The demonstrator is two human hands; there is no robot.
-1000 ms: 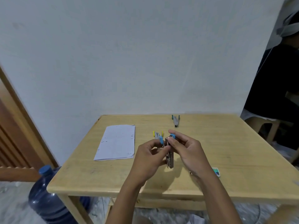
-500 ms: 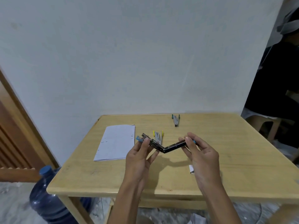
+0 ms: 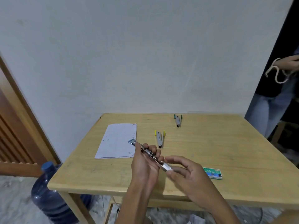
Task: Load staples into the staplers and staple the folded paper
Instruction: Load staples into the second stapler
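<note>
grip: left hand (image 3: 145,164) wrapped round blue stapler (image 3: 147,151), fingers curled over its top. the stapler is swung open into one long strip, axis running 10 to 4 o'clock, held up off the table (image 3: 226,143). its blue tip is at the 10 end and overlaps the paper's right edge in view. right hand (image 3: 189,172) is at the 4 end, forefinger above and thumb below, pinching the bare metal end. its other fingers are loosely curled.

paper (image 3: 117,141): folded, flat on the table at 10 o'clock from the hands. yellow stapler (image 3: 159,139) at 12, just past the left fingers, lying as a narrow v with the yellow ends pointing away. green stapler (image 3: 178,121) further out at 1, near the far edge, same v pose, apart from the yellow one. staple box (image 3: 213,173) at 3, just beside the right hand, flat on the table.

off the table: water bottle (image 3: 48,193) on the floor at 8, by the front left leg. door (image 3: 14,126) at 9. second person at 2, at the frame edge, hand holding a looped cord (image 3: 277,75).
</note>
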